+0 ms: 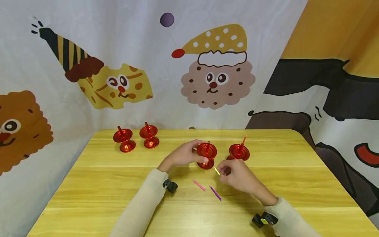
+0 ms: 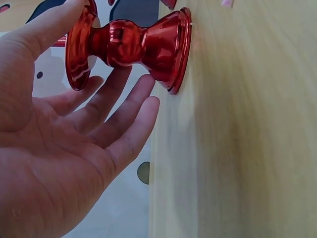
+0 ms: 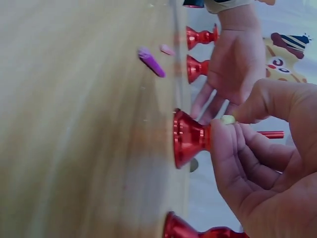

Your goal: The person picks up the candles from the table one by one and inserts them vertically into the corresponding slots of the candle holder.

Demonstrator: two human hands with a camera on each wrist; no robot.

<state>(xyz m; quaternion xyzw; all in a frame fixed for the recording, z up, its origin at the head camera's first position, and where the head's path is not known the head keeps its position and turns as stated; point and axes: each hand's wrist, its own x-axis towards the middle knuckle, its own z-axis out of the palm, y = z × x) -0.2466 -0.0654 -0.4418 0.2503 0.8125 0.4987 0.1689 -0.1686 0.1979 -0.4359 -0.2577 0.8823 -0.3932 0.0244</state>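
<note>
My left hand (image 1: 184, 155) holds a shiny red candle holder (image 1: 211, 150) that stands on the table. In the left wrist view, the thumb lies at its upper dish and the fingers reach behind its waist (image 2: 124, 42). Just to the right, my right hand (image 1: 239, 176) pinches a thin yellow candle (image 1: 217, 171) between thumb and fingertips, beside the holder's base. Only a pale end of that candle (image 3: 228, 119) shows in the right wrist view. A pink candle (image 1: 199, 185) and a purple candle (image 1: 215, 193) lie on the table nearer me.
Behind my right hand stands another red candle holder (image 1: 239, 151) with a thin red candle (image 1: 244, 140) upright in it. Two more red holders, one at the far left (image 1: 127, 146) and its neighbour (image 1: 151, 142), stand near the table's back edge. A printed curtain (image 1: 165, 82) hangs behind the wooden table (image 1: 97, 197).
</note>
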